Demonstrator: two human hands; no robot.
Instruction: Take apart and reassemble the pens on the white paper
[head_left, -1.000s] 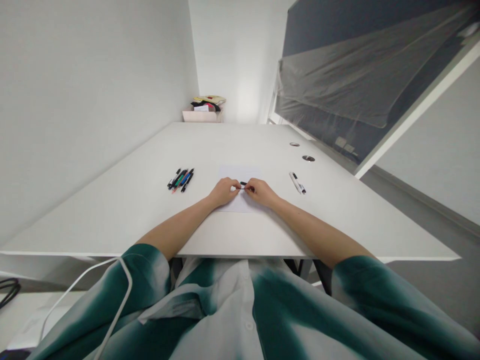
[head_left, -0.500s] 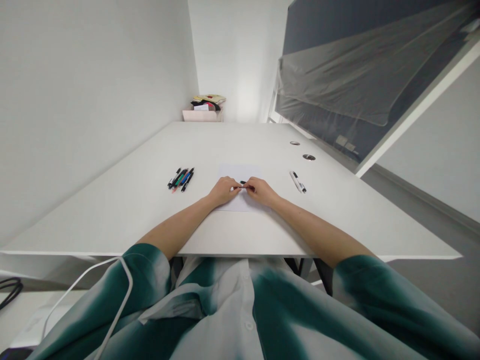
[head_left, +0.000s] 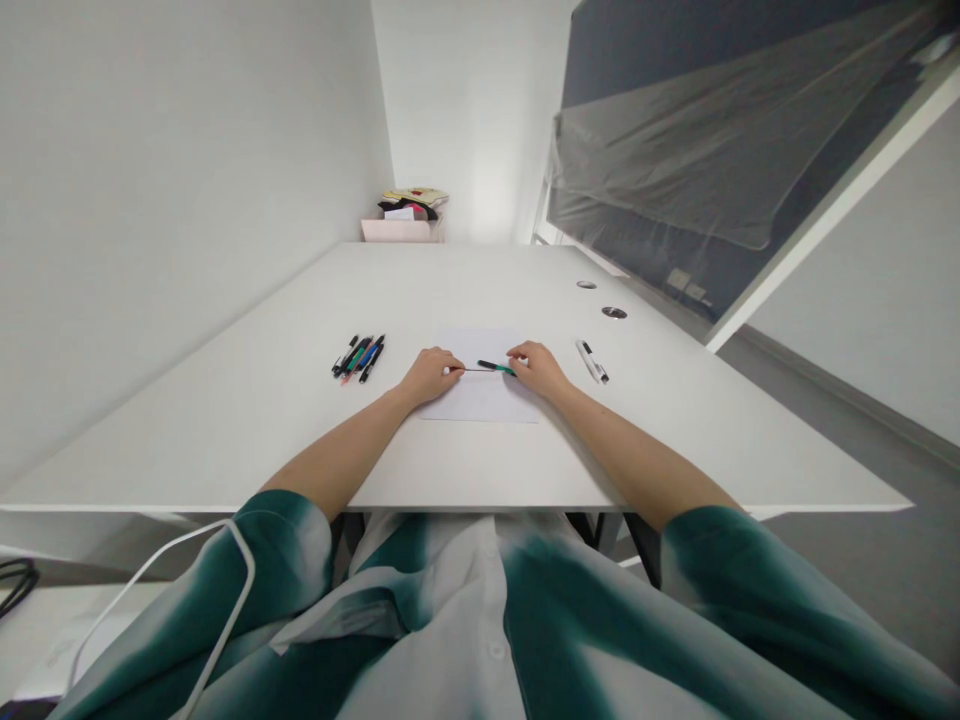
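Note:
My left hand (head_left: 433,375) pinches one end of a thin dark rod (head_left: 480,370), which looks like a pen refill. The rod's other end points right, close to a green pen (head_left: 496,366) with a dark tip; whether they touch I cannot tell. At the pen's right end, the fingers of my right hand (head_left: 538,368) are closed on it. Both hands rest over a white sheet of paper (head_left: 480,405) on the table.
A bunch of several pens (head_left: 359,358) lies left of the paper on the white table (head_left: 465,470). Two white and black pens (head_left: 592,362) lie to the right. Farther back are two round metal discs (head_left: 614,313). A box with cloths (head_left: 403,230) stands beyond the far edge.
My hands have moved apart, the left one going left. The thin rod and the green pen between them now show, where before my fingers mostly covered them.

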